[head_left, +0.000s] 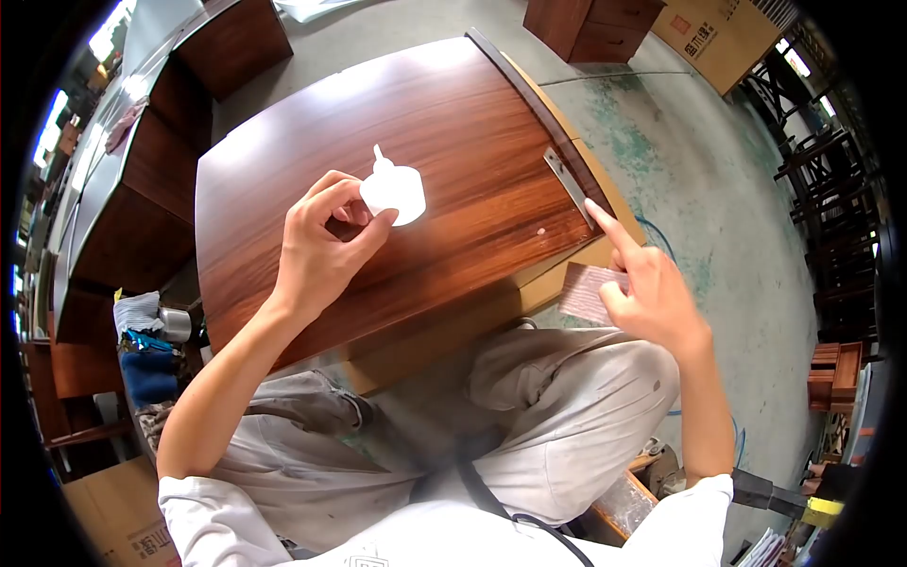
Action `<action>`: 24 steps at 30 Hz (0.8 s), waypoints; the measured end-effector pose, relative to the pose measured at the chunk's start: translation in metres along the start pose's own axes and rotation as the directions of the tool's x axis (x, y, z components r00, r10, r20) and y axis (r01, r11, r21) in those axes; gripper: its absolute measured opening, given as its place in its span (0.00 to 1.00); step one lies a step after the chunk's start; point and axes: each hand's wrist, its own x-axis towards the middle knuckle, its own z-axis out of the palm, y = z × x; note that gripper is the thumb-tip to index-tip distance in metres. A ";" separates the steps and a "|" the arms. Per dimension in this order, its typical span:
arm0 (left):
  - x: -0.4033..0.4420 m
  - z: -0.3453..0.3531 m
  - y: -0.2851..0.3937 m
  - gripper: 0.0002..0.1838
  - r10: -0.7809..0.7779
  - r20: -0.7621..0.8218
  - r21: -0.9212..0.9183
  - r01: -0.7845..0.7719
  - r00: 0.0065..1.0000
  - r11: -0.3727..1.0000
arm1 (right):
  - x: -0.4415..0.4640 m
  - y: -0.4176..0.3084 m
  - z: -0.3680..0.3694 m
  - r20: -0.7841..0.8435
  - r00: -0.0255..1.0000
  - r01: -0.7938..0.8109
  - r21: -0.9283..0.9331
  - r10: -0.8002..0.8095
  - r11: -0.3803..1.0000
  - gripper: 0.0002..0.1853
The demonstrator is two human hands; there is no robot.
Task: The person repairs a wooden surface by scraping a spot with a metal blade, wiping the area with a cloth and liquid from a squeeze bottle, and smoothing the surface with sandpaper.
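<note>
My left hand (326, 231) grips a white squeeze bottle (401, 197) with a thin nozzle, held tilted over a glossy dark-red wooden panel (416, 113). At the right, my right hand (652, 288) pinches a small striped brownish-pink piece (588, 293) between thumb and curled fingers; its material is unclear. The index finger of that hand is stretched out, its tip at the near end of a thin grey metal strip (567, 184). That strip lies on the panel beside its raised dark edge. A small pale spot (541, 231) shows on the panel's surface.
Cardboard (543, 276) lies beneath the panel. Wooden cabinets (161, 161) stand at the left, with a metal can (176, 324) and cloths nearby. A drawer unit (595, 26) and a large carton (713, 38) sit at the back. Blue hose (658, 231) runs along the floor.
</note>
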 end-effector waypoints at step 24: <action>-0.002 0.003 -0.008 0.10 0.108 -0.050 0.158 -0.099 0.993 0.982 | -0.041 0.051 0.011 -0.200 0.979 0.117 0.332 -0.051 0.936 0.47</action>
